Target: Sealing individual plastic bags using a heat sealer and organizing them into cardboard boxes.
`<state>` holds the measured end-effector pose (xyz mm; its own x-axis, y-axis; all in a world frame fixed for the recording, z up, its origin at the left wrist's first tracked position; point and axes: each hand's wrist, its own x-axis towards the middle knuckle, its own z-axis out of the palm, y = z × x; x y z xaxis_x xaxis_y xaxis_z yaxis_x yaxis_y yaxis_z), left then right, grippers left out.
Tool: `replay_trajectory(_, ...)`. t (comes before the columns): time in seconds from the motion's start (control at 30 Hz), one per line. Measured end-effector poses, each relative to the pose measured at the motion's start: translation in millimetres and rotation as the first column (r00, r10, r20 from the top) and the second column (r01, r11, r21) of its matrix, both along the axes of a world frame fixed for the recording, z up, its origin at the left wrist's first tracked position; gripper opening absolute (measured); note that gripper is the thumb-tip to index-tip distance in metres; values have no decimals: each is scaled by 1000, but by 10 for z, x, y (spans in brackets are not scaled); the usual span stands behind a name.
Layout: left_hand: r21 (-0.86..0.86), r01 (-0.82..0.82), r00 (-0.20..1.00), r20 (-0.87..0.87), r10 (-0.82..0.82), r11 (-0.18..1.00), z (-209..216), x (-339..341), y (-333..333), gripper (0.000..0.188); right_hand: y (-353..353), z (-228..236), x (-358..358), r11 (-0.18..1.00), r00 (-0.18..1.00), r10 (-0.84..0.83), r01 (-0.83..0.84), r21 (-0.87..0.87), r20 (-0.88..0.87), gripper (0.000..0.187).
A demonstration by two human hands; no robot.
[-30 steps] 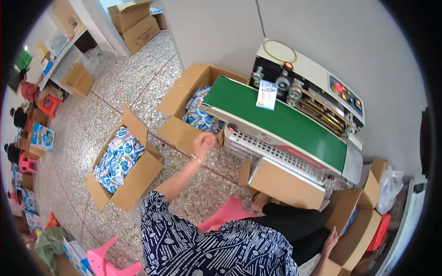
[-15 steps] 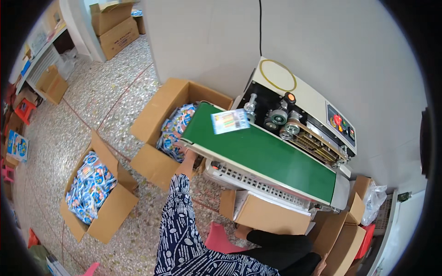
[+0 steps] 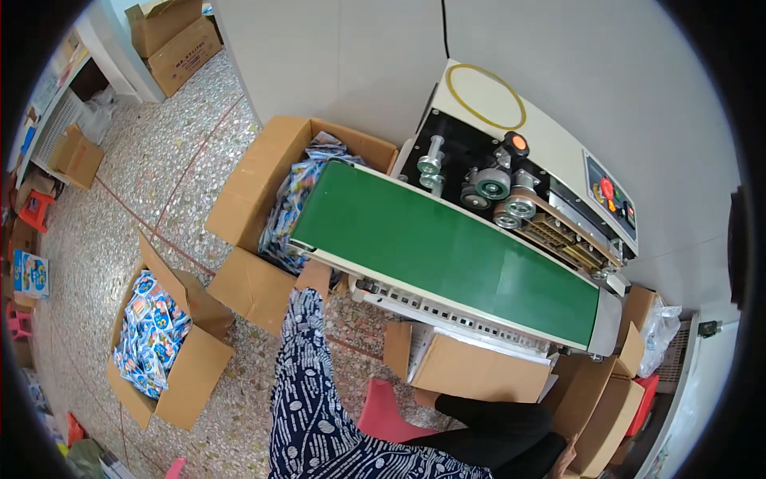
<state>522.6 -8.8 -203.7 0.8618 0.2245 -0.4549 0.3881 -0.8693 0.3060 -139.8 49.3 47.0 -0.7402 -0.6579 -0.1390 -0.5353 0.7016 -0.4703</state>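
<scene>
The packet is gone from the belt (image 3: 447, 247), likely into the ten-o'clock box (image 3: 259, 180); left hand (image 3: 315, 276), right hand (image 3: 566, 457): grip cannot be told.

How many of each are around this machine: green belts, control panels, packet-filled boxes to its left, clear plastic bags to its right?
Green belt: 1
Control panel: 1
Packet-filled boxes: 2, one at the belt's left end, one farther left
Clear plastic bag: 1
Total: 5
</scene>
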Motion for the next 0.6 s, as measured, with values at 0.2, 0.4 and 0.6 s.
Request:
replay_trajectory(0.2,204,164,985,25,-172,965,-217,-185,1183,49,99,-681,-1047,933,946,324,-318,-167,12,51)
replay_trajectory(0.4,373,419,885,38,-465,828,-296,-182,2123,44,379,-692,-1247,938,932,343,-347,-8,-119,38)
replay_trajectory(0.6,508,827,248,53,-967,240,-193,670,1668,40,131,-319,-52,941,958,274,-286,-181,-90,37)
